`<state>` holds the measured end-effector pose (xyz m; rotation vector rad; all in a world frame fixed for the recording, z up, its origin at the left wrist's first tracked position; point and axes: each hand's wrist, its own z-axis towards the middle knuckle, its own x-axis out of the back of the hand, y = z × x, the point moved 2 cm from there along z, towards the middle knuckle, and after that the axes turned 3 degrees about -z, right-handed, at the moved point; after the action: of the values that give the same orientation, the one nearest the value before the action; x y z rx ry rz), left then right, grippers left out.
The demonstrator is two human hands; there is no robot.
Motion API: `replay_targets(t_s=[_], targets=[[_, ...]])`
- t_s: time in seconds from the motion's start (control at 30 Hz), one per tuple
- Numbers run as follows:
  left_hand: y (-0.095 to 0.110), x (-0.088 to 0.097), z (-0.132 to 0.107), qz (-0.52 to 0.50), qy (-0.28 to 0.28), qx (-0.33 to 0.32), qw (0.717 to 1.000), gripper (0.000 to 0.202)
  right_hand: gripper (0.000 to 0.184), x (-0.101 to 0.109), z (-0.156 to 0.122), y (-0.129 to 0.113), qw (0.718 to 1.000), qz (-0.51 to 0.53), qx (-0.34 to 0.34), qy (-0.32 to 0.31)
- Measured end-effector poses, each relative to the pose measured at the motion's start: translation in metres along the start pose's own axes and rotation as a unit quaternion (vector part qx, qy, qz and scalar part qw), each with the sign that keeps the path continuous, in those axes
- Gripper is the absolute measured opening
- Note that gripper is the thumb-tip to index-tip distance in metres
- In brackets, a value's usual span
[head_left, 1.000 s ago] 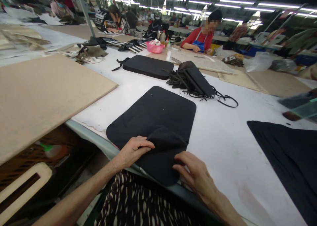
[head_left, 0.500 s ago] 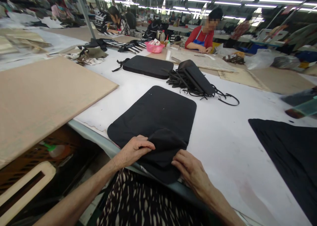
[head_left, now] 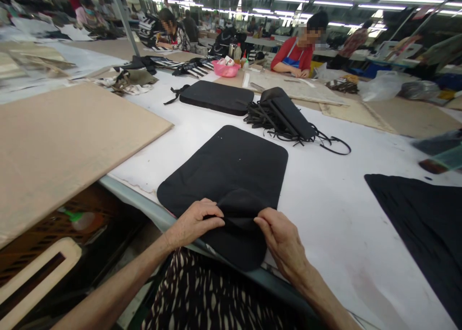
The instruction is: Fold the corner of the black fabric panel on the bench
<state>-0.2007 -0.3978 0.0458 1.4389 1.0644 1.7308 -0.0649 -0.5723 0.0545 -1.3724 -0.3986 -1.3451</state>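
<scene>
A black rounded fabric panel (head_left: 227,171) lies flat on the white table (head_left: 325,204) right in front of me. Its near corner is folded up into a flap (head_left: 240,208). My left hand (head_left: 197,221) pinches the left side of that flap, fingers closed on the cloth. My right hand (head_left: 283,241) grips the flap's right side, fingers curled on the fabric edge. The panel's near end hangs slightly over the table's front edge.
A tan board (head_left: 61,142) lies at the left. Farther back are a black padded piece (head_left: 216,97), a black pouch with straps (head_left: 288,118) and a pink bowl (head_left: 225,69). Black cloth (head_left: 422,224) covers the right. Other people sit at far tables.
My right hand has slid up and left from the panel's lower edge onto the folded flap and closed on it. The left hand has held its pinch.
</scene>
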Motion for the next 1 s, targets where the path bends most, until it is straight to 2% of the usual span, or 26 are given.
replay_targets(t_s=[0.1, 0.17, 0.2, 0.33, 0.43, 0.5, 0.8, 1.0], targets=[[-0.001, 0.000, -0.001, -0.012, 0.019, 0.025, 0.999, 0.018, 0.021, 0.006, -0.014, 0.011, 0.996, -0.014, 0.004, 0.084], [-0.002, -0.001, -0.002, -0.008, 0.028, 0.035, 0.999, 0.021, 0.023, 0.008, -0.025, 0.016, 0.995, -0.013, 0.011, 0.096], [-0.002, -0.001, -0.002, -0.004, 0.032, 0.039, 0.999, 0.023, 0.021, 0.008, -0.031, 0.016, 0.997, 0.000, 0.019, 0.070], [-0.001, -0.002, -0.002, 0.014, 0.040, 0.047, 0.998, 0.030, 0.016, 0.003, -0.041, 0.008, 0.992, 0.040, 0.035, -0.111], [0.000, -0.002, -0.002, 0.018, 0.037, 0.048, 0.998, 0.031, 0.010, -0.001, -0.037, 0.002, 0.986, 0.040, 0.012, -0.162], [0.000, -0.002, -0.002, 0.019, 0.038, 0.045, 0.998, 0.032, 0.003, -0.003, -0.033, 0.002, 0.986, 0.039, 0.003, -0.163], [-0.001, -0.002, -0.003, 0.022, 0.034, 0.043, 0.998, 0.029, 0.023, -0.006, -0.028, 0.000, 0.989, -0.034, 0.046, -0.133], [0.003, 0.000, -0.003, 0.026, 0.012, 0.011, 1.000, 0.025, 0.025, 0.000, -0.012, -0.004, 0.996, -0.002, 0.033, -0.078]])
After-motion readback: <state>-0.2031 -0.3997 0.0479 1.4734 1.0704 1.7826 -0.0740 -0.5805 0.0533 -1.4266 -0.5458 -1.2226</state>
